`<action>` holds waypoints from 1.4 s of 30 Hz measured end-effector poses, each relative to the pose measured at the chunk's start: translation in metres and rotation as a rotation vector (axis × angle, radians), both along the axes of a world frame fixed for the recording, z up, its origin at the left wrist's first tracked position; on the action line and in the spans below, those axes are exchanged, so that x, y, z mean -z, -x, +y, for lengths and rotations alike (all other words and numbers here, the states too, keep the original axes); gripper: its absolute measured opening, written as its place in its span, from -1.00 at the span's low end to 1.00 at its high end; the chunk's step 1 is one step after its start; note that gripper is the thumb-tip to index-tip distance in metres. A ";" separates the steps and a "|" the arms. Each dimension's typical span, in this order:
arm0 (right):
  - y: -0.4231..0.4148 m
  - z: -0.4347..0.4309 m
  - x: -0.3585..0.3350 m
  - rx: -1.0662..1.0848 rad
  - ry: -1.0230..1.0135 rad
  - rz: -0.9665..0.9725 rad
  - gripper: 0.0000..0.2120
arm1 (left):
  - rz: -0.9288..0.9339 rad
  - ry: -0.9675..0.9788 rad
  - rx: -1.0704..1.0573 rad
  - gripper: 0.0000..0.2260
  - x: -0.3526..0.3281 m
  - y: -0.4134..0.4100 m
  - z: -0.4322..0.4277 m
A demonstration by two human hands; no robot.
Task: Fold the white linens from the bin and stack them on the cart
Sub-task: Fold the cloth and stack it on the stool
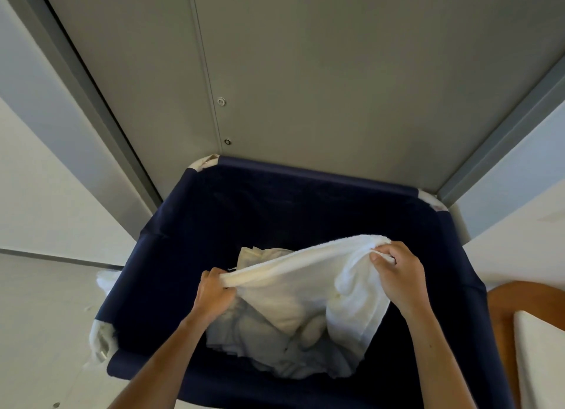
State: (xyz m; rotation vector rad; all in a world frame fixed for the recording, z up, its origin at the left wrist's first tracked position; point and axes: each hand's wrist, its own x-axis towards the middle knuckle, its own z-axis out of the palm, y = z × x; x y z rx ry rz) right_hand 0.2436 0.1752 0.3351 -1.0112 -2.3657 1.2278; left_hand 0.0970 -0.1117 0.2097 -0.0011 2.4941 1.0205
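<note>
A white towel (305,280) is stretched over the navy fabric bin (195,225) in the lower middle of the head view. My left hand (214,292) grips its left edge, fingers curled round a bunched fold. My right hand (397,274) pinches the towel's upper right corner. The towel's lower part hangs down into the bin. Beneath it lies a heap of more white linens (263,344), partly hidden by the towel.
A grey door (305,72) stands right behind the bin. At the right edge is a wooden surface (501,314) with a folded white linen (541,356) on it. Pale floor (39,317) lies to the left of the bin.
</note>
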 end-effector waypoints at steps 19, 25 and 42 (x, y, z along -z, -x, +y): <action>-0.019 0.034 0.016 0.330 -0.079 -0.068 -0.65 | 0.168 0.226 -0.110 -0.90 -0.014 0.025 -0.024; -0.007 0.016 0.028 0.274 0.072 -0.094 -0.90 | -0.010 0.168 -0.050 -0.85 -0.016 0.015 0.000; 0.023 -0.046 0.032 -0.052 0.061 -0.166 -0.85 | -0.240 -0.259 0.285 -0.78 -0.075 -0.023 0.106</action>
